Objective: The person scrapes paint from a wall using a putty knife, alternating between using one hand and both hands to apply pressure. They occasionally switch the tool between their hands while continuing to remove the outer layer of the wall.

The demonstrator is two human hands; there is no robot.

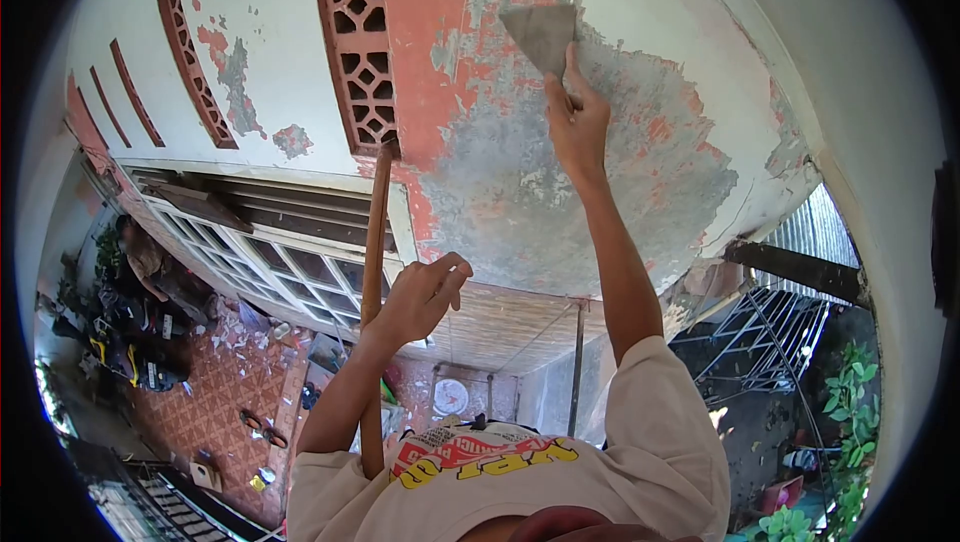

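My right hand (578, 127) is raised against the upper wall, its fingers closed round a wide, grey-bladed putty knife (543, 34). The blade's broad edge lies at the wall near the border of the peeled paint; the handle is mostly hidden in my grip. Around it the wall (560, 192) shows bare grey patches with red and white paint remnants. Lower left, my left hand (425, 299) is loosely curled with nothing visible in it. That forearm crosses a brown wooden pole (377, 227), which leans up to the red vent-block column.
Red vent blocks (358, 42) run up the wall. Below is a white-framed window (265, 262). Far down, paint flakes and sandals (263, 428) lie on a tiled floor (215, 392). A person (150, 262) is near motorbikes at left. A dark beam (795, 272) juts out at right.
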